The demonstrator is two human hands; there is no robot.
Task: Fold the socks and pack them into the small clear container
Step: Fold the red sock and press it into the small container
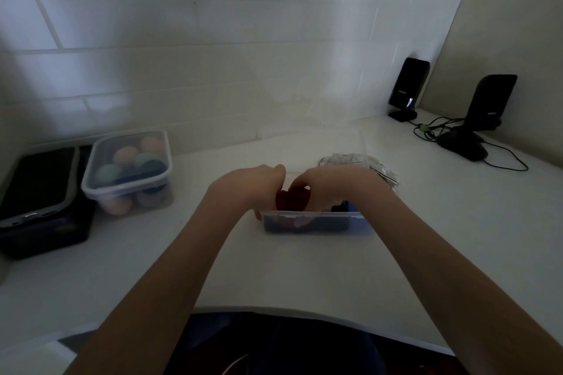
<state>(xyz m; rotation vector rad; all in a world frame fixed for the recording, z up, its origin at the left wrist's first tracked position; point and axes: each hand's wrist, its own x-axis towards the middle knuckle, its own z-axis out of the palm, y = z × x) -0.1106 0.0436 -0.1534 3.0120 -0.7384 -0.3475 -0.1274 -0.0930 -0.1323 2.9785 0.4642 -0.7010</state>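
A small clear container sits mid-table in front of me, with dark folded socks showing through its near wall. Both hands reach into it from above. My left hand and my right hand are closed together on a dark red sock, holding it in the container's left half. A blue sock lies at the container's right end. Behind my right hand a grey-white patterned sock lies crumpled on the table. My fingertips are hidden inside the container.
A lidded clear box of coloured balls stands at the left, beside a phone lying on a black case. Two black speakers with cables stand at the back right. A clear lid lies behind the container.
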